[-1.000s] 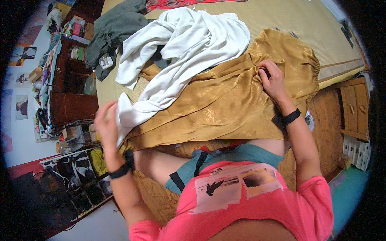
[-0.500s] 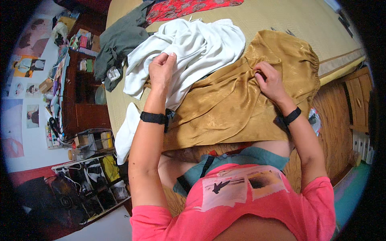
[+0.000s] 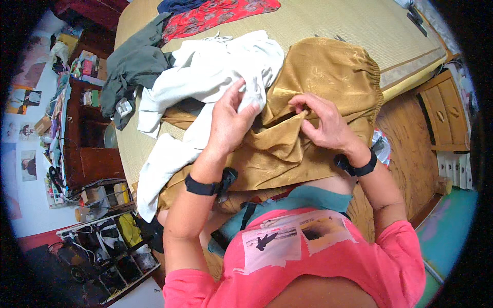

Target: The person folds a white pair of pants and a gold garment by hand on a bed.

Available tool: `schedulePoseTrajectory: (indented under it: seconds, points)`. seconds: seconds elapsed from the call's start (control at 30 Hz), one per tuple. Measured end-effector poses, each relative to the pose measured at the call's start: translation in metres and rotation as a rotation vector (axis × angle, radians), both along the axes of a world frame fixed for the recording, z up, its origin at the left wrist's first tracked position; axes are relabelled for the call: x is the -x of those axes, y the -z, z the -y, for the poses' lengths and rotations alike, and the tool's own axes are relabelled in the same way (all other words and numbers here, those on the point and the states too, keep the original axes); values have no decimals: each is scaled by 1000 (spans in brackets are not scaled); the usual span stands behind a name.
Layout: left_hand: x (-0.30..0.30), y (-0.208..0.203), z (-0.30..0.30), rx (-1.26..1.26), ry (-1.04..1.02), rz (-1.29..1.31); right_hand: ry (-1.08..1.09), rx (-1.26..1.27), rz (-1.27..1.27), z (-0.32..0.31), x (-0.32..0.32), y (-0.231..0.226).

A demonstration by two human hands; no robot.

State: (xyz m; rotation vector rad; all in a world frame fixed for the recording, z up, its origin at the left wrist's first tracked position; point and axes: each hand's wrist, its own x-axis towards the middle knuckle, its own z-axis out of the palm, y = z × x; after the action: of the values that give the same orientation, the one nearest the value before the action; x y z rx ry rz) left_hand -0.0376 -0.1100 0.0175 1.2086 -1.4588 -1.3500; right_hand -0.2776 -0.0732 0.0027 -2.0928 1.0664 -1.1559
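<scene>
A gold satin garment (image 3: 328, 61) with a gathered elastic edge on its right lies across the mat-covered bed and over my lap. My right hand (image 3: 326, 123) pinches a raised fold of it between thumb and fingers. On the left, a crumpled white garment (image 3: 221, 64) overlaps the gold one, and a long white strip of it hangs toward my knees. Some of the white cloth is between the thumb and fingers of my left hand (image 3: 231, 120), bunched beside the gold fold. The fingertips of this hand are partly covered by cloth.
Beyond the white garment lie a dark green garment (image 3: 131, 72) and a red patterned cloth (image 3: 215, 19) on the woven mat (image 3: 349, 20). A compartment rack (image 3: 110, 246) stands low at left, near a dark cabinet (image 3: 87, 154). Wooden drawers (image 3: 444, 110) are at right.
My left hand has moved right and nearer, pulling the white garment with it. My right hand has shifted left and lifted the gold cloth into a raised fold.
</scene>
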Motion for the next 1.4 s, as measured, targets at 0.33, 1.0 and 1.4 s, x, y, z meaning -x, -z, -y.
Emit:
schedulePoseTrajectory:
  seconds: [0.33,1.0,1.4]
  points:
    - [11,12,-44,388,-14,450,105,-167,-23,33,-52,4]
    - [20,12,-58,781,-200,616,-129,-561,379,12,-14,9]
    - [26,24,-83,742,-139,619,53,-153,138,-9,-17,16]
